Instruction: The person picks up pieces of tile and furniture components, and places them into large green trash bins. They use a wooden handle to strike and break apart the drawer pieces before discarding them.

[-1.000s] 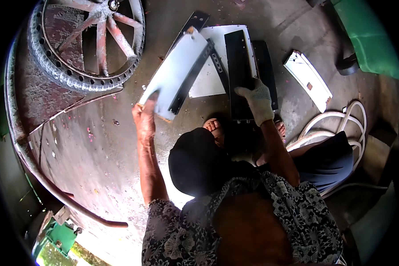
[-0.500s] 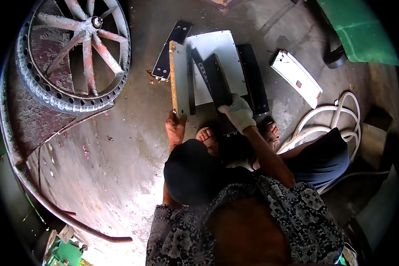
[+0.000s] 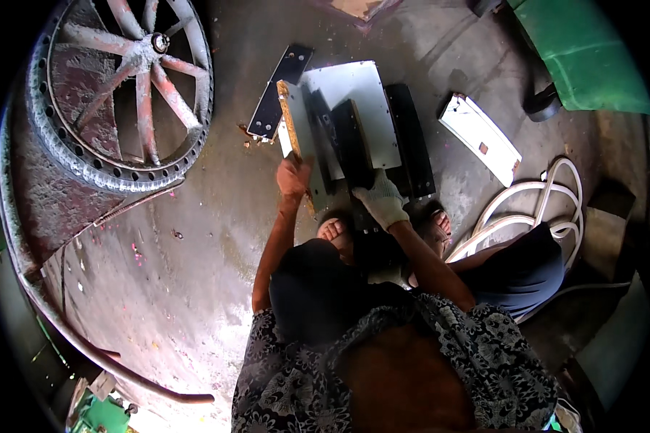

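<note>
My bare left hand point(image 3: 294, 175) is closed over the upper edge of a white board point(image 3: 300, 115), which stands on its side with a rough brown edge facing up. My right hand point(image 3: 380, 198), in a pale work glove, grips the near end of a dark panel point(image 3: 350, 141). That panel leans beside the board. Under and behind them lies a flat white sheet point(image 3: 350, 76). A black strip point(image 3: 409, 137) is just right of it, and a dark strip with holes point(image 3: 282, 90) lies beyond the board. The fingertips of both hands are partly hidden.
A large spoked wheel point(image 3: 133, 101) lies at the far left, with a bent pipe point(image 3: 72, 328) below it. To the right are a white plank piece point(image 3: 480, 137) and a coiled pale hose point(image 3: 509, 191). A green sheet point(image 3: 585, 58) fills the far right corner.
My left hand has moved forward along the board from its near end and now closes over the top edge. The dark panel has swung more upright, with my right hand still on it.
</note>
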Motion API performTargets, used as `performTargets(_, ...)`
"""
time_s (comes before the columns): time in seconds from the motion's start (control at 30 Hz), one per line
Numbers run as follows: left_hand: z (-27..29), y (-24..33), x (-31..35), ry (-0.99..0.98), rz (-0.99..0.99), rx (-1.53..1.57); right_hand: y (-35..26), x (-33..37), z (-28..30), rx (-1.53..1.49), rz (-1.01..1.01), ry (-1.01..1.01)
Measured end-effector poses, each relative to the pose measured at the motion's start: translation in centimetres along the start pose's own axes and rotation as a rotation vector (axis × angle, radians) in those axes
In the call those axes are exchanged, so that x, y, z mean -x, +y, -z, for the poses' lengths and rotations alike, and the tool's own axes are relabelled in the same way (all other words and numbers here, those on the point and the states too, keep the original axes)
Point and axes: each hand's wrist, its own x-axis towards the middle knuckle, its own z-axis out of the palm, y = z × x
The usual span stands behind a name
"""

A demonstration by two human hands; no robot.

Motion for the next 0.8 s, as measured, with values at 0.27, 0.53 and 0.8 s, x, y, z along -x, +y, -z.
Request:
performTargets(0.27,1.5,7.0,4.6,0.204,-0.151,-0.095,-8.2,-1.7,5.9,0.514,0.423,0.260)
performTargets(0.53,3.6,9.7,2.9,0.345,-0.188,-0.080,-21.7,-0.9,11.2,0.188,1.014,0.987)
performTargets(0.8,1.4,7.3,2.9,0.346,-0.122,0.161,-8.6,-7.7,3.0,0.724,0.781,0.427)
